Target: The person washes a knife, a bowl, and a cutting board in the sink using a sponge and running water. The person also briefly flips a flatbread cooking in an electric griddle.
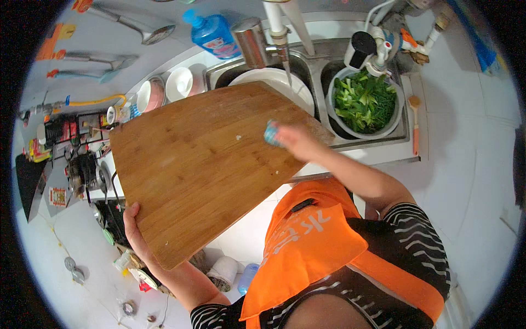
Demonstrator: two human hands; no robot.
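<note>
A large wooden cutting board is tilted up in front of me, its upper right corner over the sink. My left hand grips its lower left edge, with the fingers on the rim and the rest partly behind the board. My right hand, a little blurred, holds a small blue-green scrubbing cloth or sponge against the right part of the board's face. A few small pale bits lie on the wood. Behind the board a white basin sits in the left sink bowl, under the tap.
The right sink bowl holds a basin of leafy greens. A long-handled brush lies right of it. A blue soap bottle and bowls stand behind the board. At left is a gas stove; a bin is on the floor.
</note>
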